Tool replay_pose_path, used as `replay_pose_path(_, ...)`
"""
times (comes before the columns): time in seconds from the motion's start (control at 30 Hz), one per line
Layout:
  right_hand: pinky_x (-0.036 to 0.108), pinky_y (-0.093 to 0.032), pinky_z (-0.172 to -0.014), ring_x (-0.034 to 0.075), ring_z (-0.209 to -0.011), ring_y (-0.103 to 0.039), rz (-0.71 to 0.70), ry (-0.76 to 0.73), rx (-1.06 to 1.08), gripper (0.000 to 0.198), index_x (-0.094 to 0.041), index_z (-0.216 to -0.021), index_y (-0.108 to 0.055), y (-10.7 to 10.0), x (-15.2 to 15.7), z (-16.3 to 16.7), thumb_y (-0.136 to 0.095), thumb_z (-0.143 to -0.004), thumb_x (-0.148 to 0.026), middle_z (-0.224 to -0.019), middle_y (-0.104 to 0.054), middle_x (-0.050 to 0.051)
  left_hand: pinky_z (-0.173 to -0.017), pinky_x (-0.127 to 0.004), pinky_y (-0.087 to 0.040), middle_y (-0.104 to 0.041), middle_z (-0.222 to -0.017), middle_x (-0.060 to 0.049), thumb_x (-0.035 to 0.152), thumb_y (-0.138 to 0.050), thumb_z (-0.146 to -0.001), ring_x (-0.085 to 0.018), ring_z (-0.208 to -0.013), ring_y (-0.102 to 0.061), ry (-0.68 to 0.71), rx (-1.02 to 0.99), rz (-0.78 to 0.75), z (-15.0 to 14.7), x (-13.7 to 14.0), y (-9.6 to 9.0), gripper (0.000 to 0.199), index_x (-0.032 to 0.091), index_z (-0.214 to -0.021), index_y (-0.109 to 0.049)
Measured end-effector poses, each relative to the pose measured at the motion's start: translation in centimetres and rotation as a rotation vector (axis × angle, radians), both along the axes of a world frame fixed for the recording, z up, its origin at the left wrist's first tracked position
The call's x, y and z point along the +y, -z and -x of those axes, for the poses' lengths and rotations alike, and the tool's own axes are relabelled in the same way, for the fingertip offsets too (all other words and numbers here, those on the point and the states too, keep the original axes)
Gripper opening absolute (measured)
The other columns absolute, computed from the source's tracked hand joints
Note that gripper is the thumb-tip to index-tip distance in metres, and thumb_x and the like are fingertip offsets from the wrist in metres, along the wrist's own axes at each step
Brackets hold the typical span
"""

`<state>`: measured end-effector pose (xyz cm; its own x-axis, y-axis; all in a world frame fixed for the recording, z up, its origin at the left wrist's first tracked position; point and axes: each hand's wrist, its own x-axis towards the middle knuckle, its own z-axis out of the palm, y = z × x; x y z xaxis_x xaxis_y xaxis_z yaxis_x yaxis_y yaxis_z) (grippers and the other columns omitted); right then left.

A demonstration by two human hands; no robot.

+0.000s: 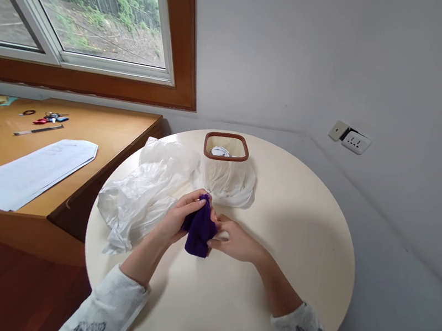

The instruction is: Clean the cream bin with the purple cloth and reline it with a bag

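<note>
A small piece of dark purple cloth (pixel 200 232) hangs between my two hands above the round table. My left hand (pixel 180 215) pinches its upper edge, where loose threads stick up. Lower down, my right hand (pixel 236 239) grips the cloth's right side between thumb and fingers. Just beyond my hands stands a small bin (pixel 229 181) with a brown rim, lined with a pale plastic bag and holding some crumpled white stuff. A crumpled white plastic bag (pixel 146 187) spreads over the table to the left of my hands.
The round cream table (pixel 294 255) stands against a white wall with a socket (pixel 356 143). On the left, a wooden desk (pixel 125 133) bears folded white paper (pixel 30 174), a dark pen-like strip (pixel 38 130) and a bunch of keys (pixel 53 117). A window is above it.
</note>
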<state>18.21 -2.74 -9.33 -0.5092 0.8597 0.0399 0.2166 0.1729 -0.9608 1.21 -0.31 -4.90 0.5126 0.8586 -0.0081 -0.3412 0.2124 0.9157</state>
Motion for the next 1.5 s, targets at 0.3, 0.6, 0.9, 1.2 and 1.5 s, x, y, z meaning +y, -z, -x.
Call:
replay_pose_path(0.3, 0.032, -0.044, -0.074, 0.018, -0.08, -0.055, 0.01, 0.287, 0.152, 0.027, -0.019, -0.097, -0.063, -1.5, 1.0, -3.7, -0.062, -0.074, -0.033, -0.085, -0.062, 0.003, -0.065, -0.022, -0.042, -0.06, -0.076, -0.001, 0.028, -0.059, -0.077, -0.012, -0.07, -0.054, -0.479, -0.005, -0.162, 0.8, 1.7, 0.9, 0.012, 0.017, -0.078, -0.062)
replay_pose_path(0.6, 0.028, -0.041, -0.064, 0.015, -0.068, -0.051, -0.056, 0.517, 0.321, 0.016, -0.019, -0.075, -0.057, -1.2, 1.0, -3.1, -0.066, -0.072, -0.033, -0.069, -0.056, 0.0, -0.063, -0.021, -0.038, -0.054, -0.068, 0.002, 0.028, -0.06, -0.075, -0.01, -0.066, -0.048, -0.637, 0.074, -0.209, 0.1, 1.9, 2.2, 0.012, 0.017, -0.073, -0.062)
replay_pose_path(0.9, 0.026, -0.038, -0.063, 0.013, -0.064, -0.047, -0.113, 0.54, 0.265, 0.022, -0.018, -0.066, -0.054, -1.1, 1.3, -3.2, -0.058, -0.076, -0.036, -0.063, -0.051, -0.002, -0.061, -0.021, -0.038, -0.053, -0.068, 0.001, 0.031, -0.058, -0.076, -0.011, -0.064, -0.046, -0.678, 0.144, -0.218, -0.2, 2.0, 2.5, 0.015, 0.016, -0.076, -0.061)
replay_pose_path(1.2, 0.022, -0.026, -0.05, 0.009, -0.052, -0.028, -0.134, 0.626, 0.312, 0.029, -0.02, -0.062, -0.037, -0.8, 1.3, -2.7, -0.051, -0.081, -0.036, -0.057, -0.031, -0.006, -0.057, -0.02, -0.036, -0.053, -0.066, 0.002, 0.033, -0.059, -0.076, -0.01, -0.062, -0.046, -0.685, 0.158, -0.169, -0.2, 2.2, 3.0, 0.017, 0.016, -0.077, -0.062)
replay_pose_path(1.5, 0.022, -0.025, -0.048, 0.009, -0.05, -0.028, -0.07, 0.777, 0.309, 0.027, -0.021, -0.069, -0.044, -0.5, 1.3, -2.0, -0.052, -0.079, -0.045, -0.056, -0.032, -0.007, -0.055, -0.02, -0.033, -0.055, -0.067, 0.003, 0.036, -0.06, -0.074, -0.01, -0.061, -0.046, -0.655, 0.181, -0.099, -0.6, 2.3, 3.6, 0.021, 0.017, -0.082, -0.064)
